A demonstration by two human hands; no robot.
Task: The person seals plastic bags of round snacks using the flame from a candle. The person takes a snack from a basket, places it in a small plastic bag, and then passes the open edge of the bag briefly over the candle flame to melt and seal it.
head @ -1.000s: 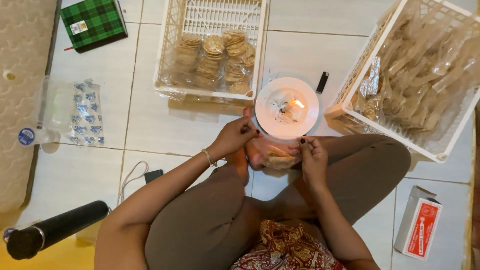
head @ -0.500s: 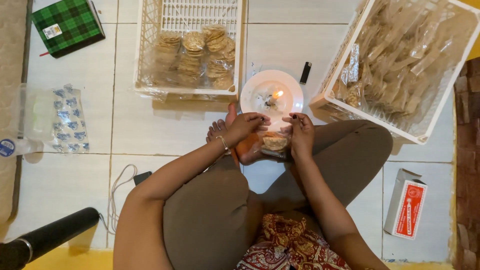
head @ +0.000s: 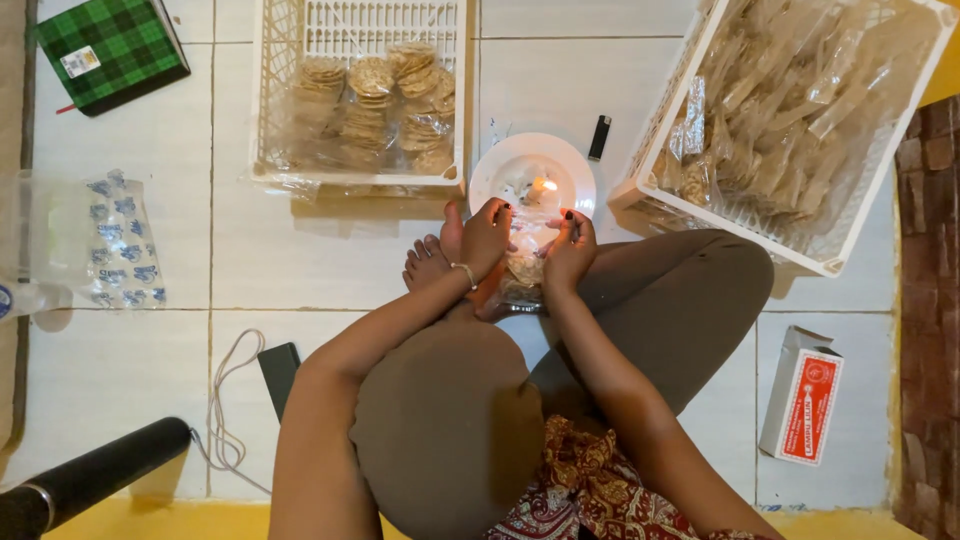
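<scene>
1. Over the crossed legs, both hands have come forward from the lap since a second ago: the left hand (head: 487,236) and right hand (head: 570,248) pinch the top of a clear cracker packet (head: 524,272), each clamped on one corner.
2. Just beyond, the packet's open edge now nears the small flame (head: 547,185) on the white plate (head: 500,170), so the plastic looks about to be sealed.
3. Farther out on the tiled floor lie a black lighter (head: 598,137), a white basket (head: 455,100) of stacked packets and a larger crate (head: 850,225) of bagged crackers.

Right-hand crate (head: 800,250) runs off the top edge, black tube (head: 90,480) is cut at the corner, packet (head: 523,270) mostly hidden behind both hands
</scene>
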